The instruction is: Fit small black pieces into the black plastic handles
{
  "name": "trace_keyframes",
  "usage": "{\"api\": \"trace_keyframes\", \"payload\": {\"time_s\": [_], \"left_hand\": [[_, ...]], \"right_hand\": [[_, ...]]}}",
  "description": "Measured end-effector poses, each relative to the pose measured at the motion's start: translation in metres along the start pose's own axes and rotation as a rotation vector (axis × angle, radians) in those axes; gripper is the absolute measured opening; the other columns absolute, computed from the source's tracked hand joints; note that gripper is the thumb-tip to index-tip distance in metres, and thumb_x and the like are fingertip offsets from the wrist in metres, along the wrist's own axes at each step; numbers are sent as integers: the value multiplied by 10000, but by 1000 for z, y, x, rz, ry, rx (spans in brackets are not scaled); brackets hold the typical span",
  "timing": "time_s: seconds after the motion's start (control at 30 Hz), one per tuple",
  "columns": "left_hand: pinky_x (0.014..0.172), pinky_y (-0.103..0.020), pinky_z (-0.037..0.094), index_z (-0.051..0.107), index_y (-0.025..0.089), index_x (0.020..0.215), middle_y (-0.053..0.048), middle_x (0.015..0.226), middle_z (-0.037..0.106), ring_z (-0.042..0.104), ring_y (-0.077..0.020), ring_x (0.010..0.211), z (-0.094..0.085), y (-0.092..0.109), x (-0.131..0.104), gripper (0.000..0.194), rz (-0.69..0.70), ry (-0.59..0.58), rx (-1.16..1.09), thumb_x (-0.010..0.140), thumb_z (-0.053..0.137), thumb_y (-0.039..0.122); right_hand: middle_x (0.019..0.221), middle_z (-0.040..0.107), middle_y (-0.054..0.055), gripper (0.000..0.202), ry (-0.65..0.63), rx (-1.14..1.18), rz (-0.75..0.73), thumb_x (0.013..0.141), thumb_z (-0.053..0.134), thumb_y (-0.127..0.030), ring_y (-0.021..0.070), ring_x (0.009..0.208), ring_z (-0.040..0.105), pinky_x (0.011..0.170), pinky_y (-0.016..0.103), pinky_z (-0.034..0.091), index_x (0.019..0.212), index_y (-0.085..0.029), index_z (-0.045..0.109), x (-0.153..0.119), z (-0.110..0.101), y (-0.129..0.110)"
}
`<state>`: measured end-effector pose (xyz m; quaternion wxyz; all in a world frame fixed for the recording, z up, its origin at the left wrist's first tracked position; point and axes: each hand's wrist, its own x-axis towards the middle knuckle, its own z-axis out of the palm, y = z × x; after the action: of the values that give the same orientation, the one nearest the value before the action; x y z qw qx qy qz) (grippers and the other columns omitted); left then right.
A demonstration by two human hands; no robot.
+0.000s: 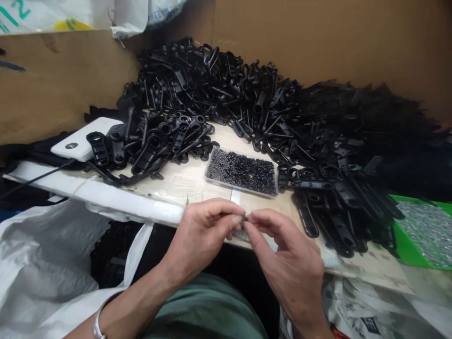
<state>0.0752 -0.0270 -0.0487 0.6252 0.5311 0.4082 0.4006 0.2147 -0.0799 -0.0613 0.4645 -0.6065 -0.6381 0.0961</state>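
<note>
My left hand (206,235) and my right hand (286,252) meet at the front edge of the table, fingertips almost touching. Both are pinched on a tiny dark part (244,218), mostly hidden by the fingers; its shape is too small to tell. Just beyond them lies a clear plastic box (241,188) filled with small black pieces (252,172) and small greyish pieces (221,165). Behind the box rises a large heap of black plastic parts (212,84).
A white device (83,141) with a cable lies at the left. Loose black parts (144,150) spread beside it. On the right, a green tray (409,242) holds small shiny metal pieces. White sacks (42,254) hang below the table (183,183).
</note>
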Motion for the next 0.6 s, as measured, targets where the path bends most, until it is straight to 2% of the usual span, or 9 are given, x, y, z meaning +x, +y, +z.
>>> {"api": "trace_keyframes", "payload": {"time_s": [0.17,0.3,0.4,0.6], "left_hand": [[695,-202,521,711,186,838,-13,830,697,644,-123,753,-1,-3,-3,116,179,1,216,821,602,148],[708,-193,519,706,182,839,-8,834,701,643,-117,776,-1,-4,-4,116,249,27,295,826,599,138],[703,-204,527,710,162,838,-21,826,703,649,-121,769,-1,-5,-4,120,325,35,300,818,603,113],[664,-187,535,710,129,832,-32,787,702,652,-106,731,0,-8,-4,128,449,7,271,813,600,66]], "right_hand": [[854,687,-13,186,20,-138,-100,839,614,-106,130,721,662,728,232,545,975,-230,585,-2,0,-1],[858,695,-6,183,19,-135,-94,842,608,-116,143,716,672,722,248,559,983,-231,589,-3,0,-3],[829,701,-17,149,33,-54,-17,831,630,-142,132,678,674,695,236,575,955,-222,614,-4,1,-4],[776,696,-54,134,72,176,221,780,689,-147,77,663,664,666,134,558,877,-233,654,-4,3,-5]]}}
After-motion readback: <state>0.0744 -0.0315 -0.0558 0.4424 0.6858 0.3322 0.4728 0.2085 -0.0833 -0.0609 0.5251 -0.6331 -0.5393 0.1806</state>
